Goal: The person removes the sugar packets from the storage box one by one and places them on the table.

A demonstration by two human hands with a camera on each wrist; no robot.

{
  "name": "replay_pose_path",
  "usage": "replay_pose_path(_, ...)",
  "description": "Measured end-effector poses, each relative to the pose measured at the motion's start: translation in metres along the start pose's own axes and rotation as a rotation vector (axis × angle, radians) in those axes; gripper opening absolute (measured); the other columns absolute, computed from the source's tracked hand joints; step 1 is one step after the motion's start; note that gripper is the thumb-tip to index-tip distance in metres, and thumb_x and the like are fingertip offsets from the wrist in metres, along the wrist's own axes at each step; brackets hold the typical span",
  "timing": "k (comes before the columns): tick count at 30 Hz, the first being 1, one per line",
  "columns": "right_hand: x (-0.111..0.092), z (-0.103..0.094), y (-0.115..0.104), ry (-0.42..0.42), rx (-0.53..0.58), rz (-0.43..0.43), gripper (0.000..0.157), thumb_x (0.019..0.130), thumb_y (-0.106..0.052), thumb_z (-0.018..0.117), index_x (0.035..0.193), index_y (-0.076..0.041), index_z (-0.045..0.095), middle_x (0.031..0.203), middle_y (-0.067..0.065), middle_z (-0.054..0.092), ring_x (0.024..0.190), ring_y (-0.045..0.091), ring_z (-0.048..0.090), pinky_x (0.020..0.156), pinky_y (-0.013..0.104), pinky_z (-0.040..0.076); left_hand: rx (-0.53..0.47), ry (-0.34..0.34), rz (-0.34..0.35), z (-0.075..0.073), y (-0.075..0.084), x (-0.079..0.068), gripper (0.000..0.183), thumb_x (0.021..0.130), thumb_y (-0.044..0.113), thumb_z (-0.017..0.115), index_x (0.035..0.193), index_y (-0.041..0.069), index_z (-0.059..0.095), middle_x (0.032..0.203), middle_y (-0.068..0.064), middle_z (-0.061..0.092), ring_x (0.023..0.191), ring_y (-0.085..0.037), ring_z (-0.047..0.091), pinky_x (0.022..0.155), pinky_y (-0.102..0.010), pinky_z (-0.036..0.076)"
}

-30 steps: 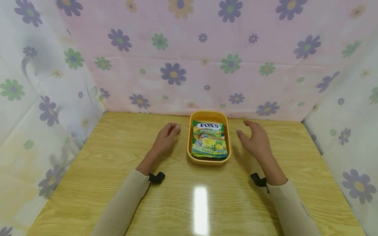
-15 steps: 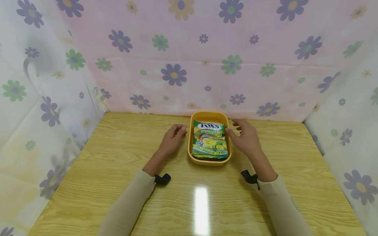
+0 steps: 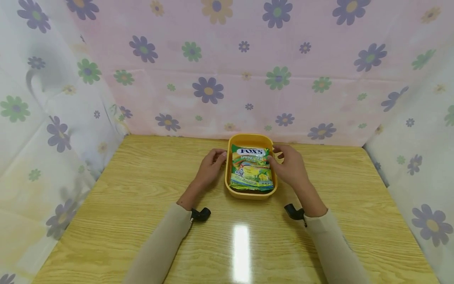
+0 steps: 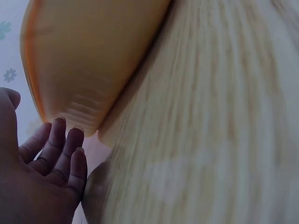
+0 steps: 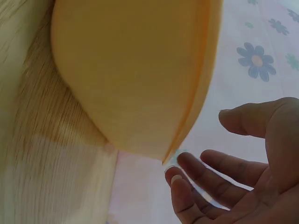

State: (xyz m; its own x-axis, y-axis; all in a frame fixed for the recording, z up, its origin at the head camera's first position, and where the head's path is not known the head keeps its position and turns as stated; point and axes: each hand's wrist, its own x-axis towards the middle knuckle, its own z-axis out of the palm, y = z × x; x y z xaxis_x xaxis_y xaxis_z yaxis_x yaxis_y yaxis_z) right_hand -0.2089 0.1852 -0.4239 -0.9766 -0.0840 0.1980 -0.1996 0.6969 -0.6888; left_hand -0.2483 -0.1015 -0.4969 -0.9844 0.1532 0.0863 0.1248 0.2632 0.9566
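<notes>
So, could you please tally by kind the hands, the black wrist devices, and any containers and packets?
Hands: 2 (left hand, right hand)
Black wrist devices: 2
Yellow tub: 1
Green packet: 1 plainly visible; any beneath, cannot tell
Total: 6 visible

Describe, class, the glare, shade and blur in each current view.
Head: a white glare streak on the table, large print on the green packet legible; left wrist: dim, table's grain soft, left hand shadowed; right wrist: right hand shaded against the brighter floral backdrop.
</notes>
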Motion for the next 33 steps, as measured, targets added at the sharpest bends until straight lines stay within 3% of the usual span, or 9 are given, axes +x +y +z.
replay_pose_path(5, 0.002, 0.005, -0.008, -0.031, -0.033, 0.034, 0.050, 0.102, -0.020, 0.069, 0.146, 0.003, 0.059, 0.128, 0.023, 0.068, 0.111, 0.043, 0.064, 0.091, 0.055, 0.055, -0.007, 0.019, 0.005, 0.007, -0.001, 0.003, 0.040, 0.112, 0.042, 0.055, 0.138, 0.013, 0.061, 0.120, -0.009, 0.067, 0.107, -0.023, 0.063, 0.094, -0.041, 0.052)
replay_pose_path(8, 0.004, 0.008, -0.013, -0.052, -0.073, 0.052, 0.051, 0.103, -0.021, 0.068, 0.146, 0.005, 0.058, 0.126, 0.023, 0.069, 0.097, 0.042, 0.063, 0.086, 0.054, 0.054, -0.019, 0.031, 0.030, 0.009, -0.001, 0.003, 0.037, 0.111, 0.037, 0.059, 0.137, 0.011, 0.062, 0.116, -0.011, 0.067, 0.102, -0.024, 0.062, 0.091, -0.039, 0.050)
replay_pose_path(12, 0.005, 0.010, -0.022, -0.061, -0.160, 0.070, 0.051, 0.104, -0.023, 0.067, 0.143, 0.008, 0.059, 0.123, 0.024, 0.070, 0.095, 0.040, 0.064, 0.088, 0.053, 0.056, -0.035, 0.036, 0.068, 0.013, -0.003, 0.004, 0.035, 0.110, 0.030, 0.061, 0.137, 0.009, 0.062, 0.114, -0.012, 0.067, 0.097, -0.022, 0.061, 0.088, -0.034, 0.049)
replay_pose_path(15, 0.007, 0.013, -0.028, -0.057, -0.221, 0.058, 0.040, 0.103, -0.023, 0.067, 0.127, 0.010, 0.067, 0.102, 0.023, 0.072, 0.087, 0.035, 0.066, 0.081, 0.048, 0.058, -0.049, 0.043, 0.086, 0.013, -0.004, 0.003, 0.034, 0.111, 0.028, 0.061, 0.137, 0.007, 0.061, 0.114, -0.014, 0.067, 0.096, -0.023, 0.061, 0.087, -0.033, 0.048)
replay_pose_path(19, 0.009, 0.016, -0.036, -0.085, -0.277, 0.047, 0.031, 0.103, -0.025, 0.066, 0.091, 0.004, 0.066, 0.077, 0.017, 0.060, 0.067, 0.029, 0.055, 0.064, 0.042, 0.048, -0.068, 0.050, 0.085, 0.011, 0.018, -0.007, 0.034, 0.110, 0.018, 0.060, 0.138, -0.003, 0.060, 0.113, -0.022, 0.066, 0.094, -0.023, 0.060, 0.086, -0.032, 0.047)
replay_pose_path(23, 0.009, 0.021, -0.038, -0.118, -0.299, 0.056, 0.037, 0.104, -0.028, 0.065, 0.078, -0.004, 0.055, 0.077, 0.016, 0.055, 0.068, 0.029, 0.051, 0.065, 0.042, 0.045, -0.077, 0.054, 0.081, 0.011, 0.033, -0.014, 0.034, 0.110, 0.011, 0.059, 0.137, -0.009, 0.059, 0.111, -0.026, 0.065, 0.091, -0.021, 0.059, 0.084, -0.030, 0.046)
replay_pose_path(28, 0.009, 0.024, -0.037, -0.121, -0.255, 0.078, 0.034, 0.104, -0.029, 0.065, 0.093, 0.003, 0.060, 0.091, 0.023, 0.060, 0.080, 0.035, 0.056, 0.068, 0.044, 0.047, -0.083, 0.052, 0.078, 0.011, 0.032, -0.014, 0.034, 0.110, 0.014, 0.060, 0.137, -0.008, 0.059, 0.109, -0.024, 0.065, 0.091, -0.018, 0.059, 0.085, -0.030, 0.047)
replay_pose_path(33, 0.009, 0.023, -0.035, -0.125, -0.135, 0.113, 0.048, 0.104, -0.030, 0.064, 0.128, 0.012, 0.057, 0.116, 0.027, 0.058, 0.097, 0.037, 0.055, 0.078, 0.048, 0.048, -0.082, 0.052, 0.078, 0.012, 0.027, -0.012, 0.034, 0.110, 0.013, 0.059, 0.137, -0.008, 0.059, 0.105, -0.023, 0.065, 0.087, -0.014, 0.058, 0.083, -0.030, 0.046)
